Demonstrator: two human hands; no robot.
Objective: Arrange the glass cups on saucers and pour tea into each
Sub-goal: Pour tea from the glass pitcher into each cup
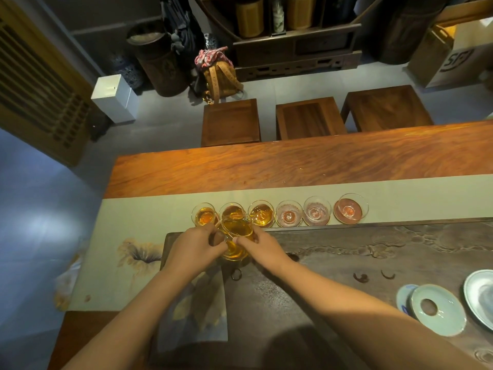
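while both hands, left hand [196,245] & right hand [260,245], grip tea pitcher [236,233], 3 cups [316,214] sit empty nearby.

Both forearms are bare, with no sleeve showing. The left hand [193,245] and right hand [262,245] wear nothing visible.

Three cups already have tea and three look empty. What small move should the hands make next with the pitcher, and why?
Probably shift the glass pitcher, held by the left hand and right hand, rightward to the fourth cup. The three cups left of it hold amber tea; this one and the two beyond look empty, and the pitcher has tea left.
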